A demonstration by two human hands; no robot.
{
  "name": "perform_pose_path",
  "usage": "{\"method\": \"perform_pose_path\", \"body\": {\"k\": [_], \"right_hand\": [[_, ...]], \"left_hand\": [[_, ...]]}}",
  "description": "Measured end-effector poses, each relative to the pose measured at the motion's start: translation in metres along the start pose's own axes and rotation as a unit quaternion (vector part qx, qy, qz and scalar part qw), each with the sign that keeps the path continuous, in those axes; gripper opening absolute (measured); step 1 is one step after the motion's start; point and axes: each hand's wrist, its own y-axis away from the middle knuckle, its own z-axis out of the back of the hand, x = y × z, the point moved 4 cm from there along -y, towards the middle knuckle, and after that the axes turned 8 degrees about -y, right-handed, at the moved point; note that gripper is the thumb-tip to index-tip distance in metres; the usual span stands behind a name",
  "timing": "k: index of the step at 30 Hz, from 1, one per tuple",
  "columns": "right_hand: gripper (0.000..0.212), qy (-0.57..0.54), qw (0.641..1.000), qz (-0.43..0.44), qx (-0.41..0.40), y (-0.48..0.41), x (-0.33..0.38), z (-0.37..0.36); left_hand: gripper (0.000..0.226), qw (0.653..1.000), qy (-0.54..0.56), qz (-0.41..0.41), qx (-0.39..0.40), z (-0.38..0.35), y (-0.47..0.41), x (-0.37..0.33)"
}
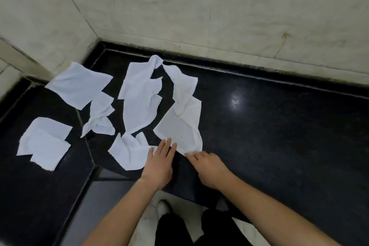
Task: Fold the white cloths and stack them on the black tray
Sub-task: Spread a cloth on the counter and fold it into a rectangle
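Observation:
Several white cloths lie spread on a black polished counter (279,126). The nearest flat cloth (177,132) lies right in front of my hands. My left hand (159,164) reaches forward with straight fingers, its tips at this cloth's near edge. My right hand (207,166) lies beside it, its fingertips touching the cloth's near corner. A crumpled cloth (129,152) sits just left of my left hand. A long cloth (139,102) and a twisted one (183,86) lie behind. I cannot tell a black tray apart from the dark counter.
More cloths lie to the left: a flat one (79,86) by the corner, a crumpled one (101,116), and a layered one (46,144). Tiled walls (219,16) close the counter at back and left. The counter's front edge runs below my wrists.

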Motion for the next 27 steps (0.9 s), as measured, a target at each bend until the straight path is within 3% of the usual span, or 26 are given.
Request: {"method": "perform_pose_path", "body": {"k": [5,9,13,18,27], "right_hand": [[0.079,0.019,0.997,-0.073,0.000,-0.006,-0.006,-0.005],[0.046,-0.002,0.990,-0.141,0.003,-0.013,0.003,0.001],[0.025,-0.039,0.974,-0.221,-0.013,-0.015,0.013,0.010],[0.024,-0.080,0.947,-0.304,-0.068,-0.005,0.029,0.021],[0.015,-0.196,0.892,-0.384,-0.139,0.047,0.008,0.064]], "left_hand": [[0.067,0.996,-0.020,-0.082,-0.030,-0.016,-0.042,0.015],[0.051,0.981,-0.029,-0.157,-0.110,-0.015,-0.060,0.031],[0.044,0.964,-0.036,-0.219,-0.143,-0.017,-0.074,0.047],[0.030,0.941,-0.059,-0.288,-0.168,-0.018,-0.078,0.049],[0.013,0.939,0.067,-0.246,-0.230,0.044,-0.081,0.068]]}}
